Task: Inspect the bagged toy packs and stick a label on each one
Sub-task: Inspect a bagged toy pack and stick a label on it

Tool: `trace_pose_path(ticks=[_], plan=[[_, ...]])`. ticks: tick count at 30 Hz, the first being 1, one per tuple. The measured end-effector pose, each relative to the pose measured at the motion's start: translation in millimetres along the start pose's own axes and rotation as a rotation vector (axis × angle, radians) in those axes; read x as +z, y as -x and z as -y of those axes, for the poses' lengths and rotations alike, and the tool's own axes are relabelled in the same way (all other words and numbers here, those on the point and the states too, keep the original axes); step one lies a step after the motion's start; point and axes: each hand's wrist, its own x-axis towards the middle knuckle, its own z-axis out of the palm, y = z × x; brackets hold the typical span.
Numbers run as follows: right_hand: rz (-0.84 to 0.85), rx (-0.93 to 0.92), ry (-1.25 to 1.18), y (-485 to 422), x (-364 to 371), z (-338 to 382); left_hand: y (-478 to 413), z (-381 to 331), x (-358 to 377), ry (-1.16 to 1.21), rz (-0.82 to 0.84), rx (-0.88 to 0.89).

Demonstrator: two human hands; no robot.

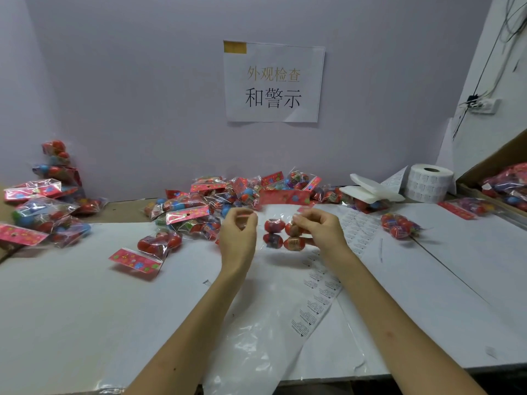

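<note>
Holding a bagged toy pack (281,236) just above the white table (85,309), the person is gripping it from both sides. The left hand (239,238) is curling its fingers, with thumb and forefinger pinching the clear film at the pack's left edge, though blur is softening the exact contact. The right hand (317,232) is pinching the pack's right side, its fingertips closing on one of the red eggs inside. Four red eggs are showing through the bag between the two hands. A strip of labels (322,292) is lying flat on the table beside the right forearm, and a roll of labels (430,182) is standing near the wall at the back right. A heap of packs (211,201) is sitting behind the hands against the wall, and a second stack (42,206) is leaning at the far left. One loose pack (148,249) is lying left of the hands, and another pack (399,226) is lying to the right. A printed sign (273,81) is hanging on the wall above.
</note>
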Motion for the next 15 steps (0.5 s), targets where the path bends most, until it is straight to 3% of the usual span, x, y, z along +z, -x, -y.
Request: trace_pose_path(ticks=[3, 7, 11, 15], plan=[[-0.176, 0.053, -0.037, -4.9, -4.6, -0.6, -4.1, -2.0, -6.2, 0.04, -0.031, 0.039], [-0.199, 0.079, -0.1, -4.4, -5.6, 2.9, 3.1, -2.9, -0.4, 0.02, 0.266, -0.02], [-0.037, -0.011, -0.132, 3.8, 1.4, 7.8, 12.5, 1.3, 7.8, -0.133, 0.412, 0.056], [0.236, -0.07, -0.082, 9.2, 3.9, 8.7, 10.7, 4.7, 6.4, -0.133, 0.367, 0.06]])
